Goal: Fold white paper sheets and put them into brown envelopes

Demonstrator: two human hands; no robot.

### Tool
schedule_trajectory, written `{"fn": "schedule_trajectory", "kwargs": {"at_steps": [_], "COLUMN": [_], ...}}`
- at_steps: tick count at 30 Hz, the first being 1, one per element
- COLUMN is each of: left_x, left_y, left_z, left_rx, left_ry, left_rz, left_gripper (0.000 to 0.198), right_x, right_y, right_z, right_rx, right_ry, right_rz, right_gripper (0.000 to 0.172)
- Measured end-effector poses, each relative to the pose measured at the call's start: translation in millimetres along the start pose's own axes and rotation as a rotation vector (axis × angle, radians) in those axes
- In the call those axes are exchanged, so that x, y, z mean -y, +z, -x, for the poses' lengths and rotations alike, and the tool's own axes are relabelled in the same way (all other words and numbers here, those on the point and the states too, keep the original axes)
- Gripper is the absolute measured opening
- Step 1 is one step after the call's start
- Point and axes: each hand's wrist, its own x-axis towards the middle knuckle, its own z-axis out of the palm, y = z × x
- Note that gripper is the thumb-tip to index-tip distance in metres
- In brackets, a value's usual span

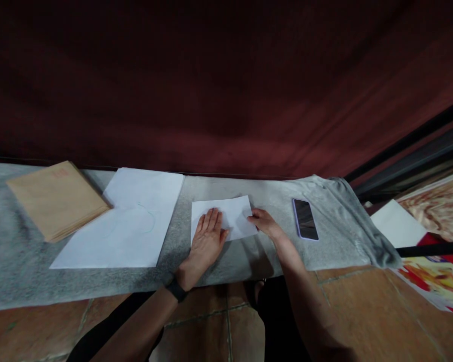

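Note:
A white sheet of paper (pixel 234 217), smaller than the sheets to its left, lies on the grey cloth in front of me. My left hand (pixel 208 236) rests flat on its left half, fingers stretched out and close together, with a dark band on the wrist. At the paper's right edge, my right hand (pixel 263 222) has thumb and fingers closed on the border. Whether the paper is folded, I cannot tell for sure.
Large white sheets (pixel 136 221) lie at left, partly under a stack of brown envelopes (pixel 58 198). A phone (pixel 305 219) lies right of my right hand. The grey cloth (pixel 340 241) covers a narrow surface against a dark red curtain (pixel 226 100). Tiled floor (pixel 355 301) shows below.

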Motion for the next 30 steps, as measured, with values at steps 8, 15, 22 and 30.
{"fn": "schedule_trajectory", "kwargs": {"at_steps": [8,15,22,30], "left_x": [0,2,0,12], "left_y": [9.8,11.0,17.0,21.9], "left_z": [-4,-7,-27,-30], "left_rx": [-0.010,-0.020,-0.088,-0.049], "left_ry": [0.017,0.000,-0.038,0.003], "left_rz": [-0.015,0.000,0.024,0.002], "left_gripper": [0.059,0.058,0.059,0.064], "right_x": [3,6,33,36], "right_y": [5,2,54,104], "right_z": [9,13,0,-8], "right_rx": [0.030,-0.176,-0.357,-0.295], "right_ry": [0.033,0.071,-0.344,-0.450], "right_rz": [0.076,0.235,0.274,0.514], "right_gripper": [0.014,0.012,0.039,0.052]}}
